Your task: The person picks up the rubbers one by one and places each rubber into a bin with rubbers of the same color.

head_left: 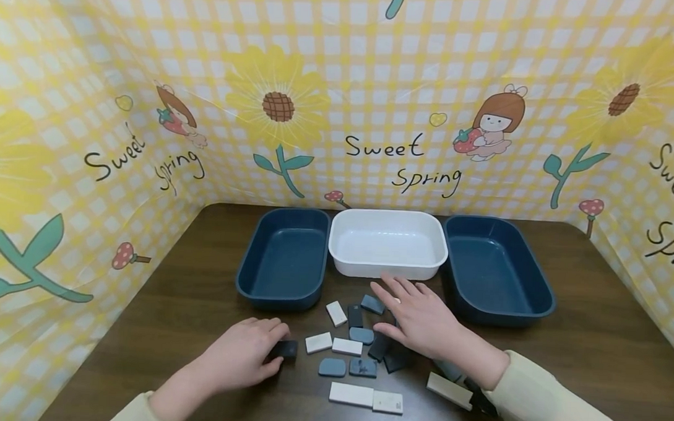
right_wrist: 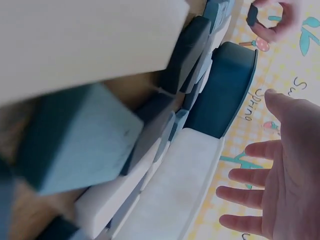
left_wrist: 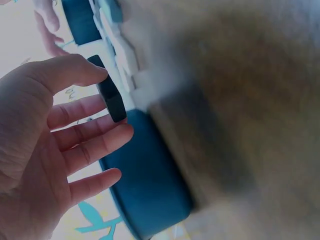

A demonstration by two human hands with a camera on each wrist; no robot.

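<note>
My left hand point(head_left: 243, 354) pinches a black rectangular block point(head_left: 286, 350) between thumb and fingers, left of the scattered blocks. In the left wrist view the same dark block point(left_wrist: 111, 92) is held under the thumb tip. My right hand point(head_left: 422, 319) spreads its fingers above the right side of the pile, holding nothing, and partly hides dark blocks below it. Nearby lie white blocks point(head_left: 347, 346), blue-grey blocks point(head_left: 332, 367) and black blocks point(head_left: 355, 316). In the right wrist view the palm point(right_wrist: 300, 165) shows with fingers extended.
Along the back stand a blue tray point(head_left: 245, 281) at left, a white tray point(head_left: 387, 271) in the middle and another blue tray point(head_left: 546, 298) at right. Two white blocks point(head_left: 351, 394) touch end to end near the front. A beige block point(head_left: 449, 391) lies beside the right forearm.
</note>
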